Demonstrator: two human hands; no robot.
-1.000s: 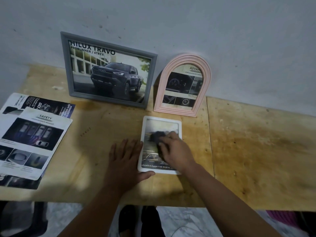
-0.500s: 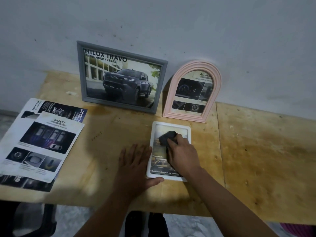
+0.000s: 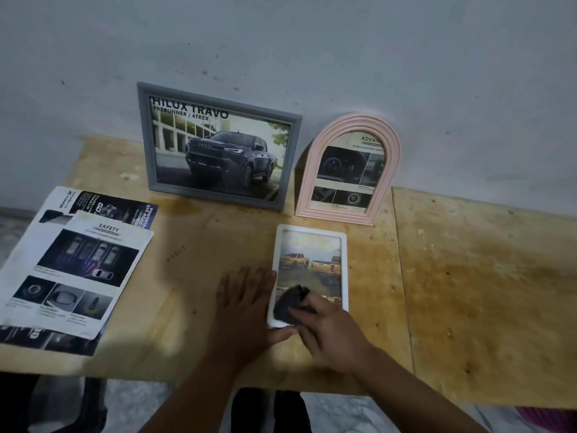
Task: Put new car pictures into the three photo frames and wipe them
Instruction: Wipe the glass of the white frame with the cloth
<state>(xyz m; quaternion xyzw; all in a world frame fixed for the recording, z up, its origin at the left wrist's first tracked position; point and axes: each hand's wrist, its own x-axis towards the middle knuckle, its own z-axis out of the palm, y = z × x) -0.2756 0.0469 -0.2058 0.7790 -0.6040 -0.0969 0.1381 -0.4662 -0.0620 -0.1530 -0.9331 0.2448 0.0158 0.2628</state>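
A white photo frame (image 3: pixel 309 232) lies flat on the wooden table (image 3: pixel 468 276), showing yellow pickup trucks. My right hand (image 3: pixel 331 332) presses a dark cloth (image 3: pixel 288 301) onto the frame's lower left part. My left hand (image 3: pixel 246 310) lies flat on the table against the frame's left edge, thumb at its bottom corner. A grey frame (image 3: pixel 150 145) with a dark pickup picture leans on the wall behind. Beside it to the right stands a pink arched frame (image 3: pixel 315 170) with a car-interior picture.
Several car brochure sheets (image 3: pixel 75 267) lie stacked at the table's left end. The table's near edge runs just below my wrists. The grey wall (image 3: pixel 343 51) stands directly behind the frames. A pink object (image 3: pixel 546 420) shows at the bottom right corner.
My right hand has slid the cloth from the upper part of the white frame down to its lower left. The truck picture is now uncovered. My left hand stays beside the frame.
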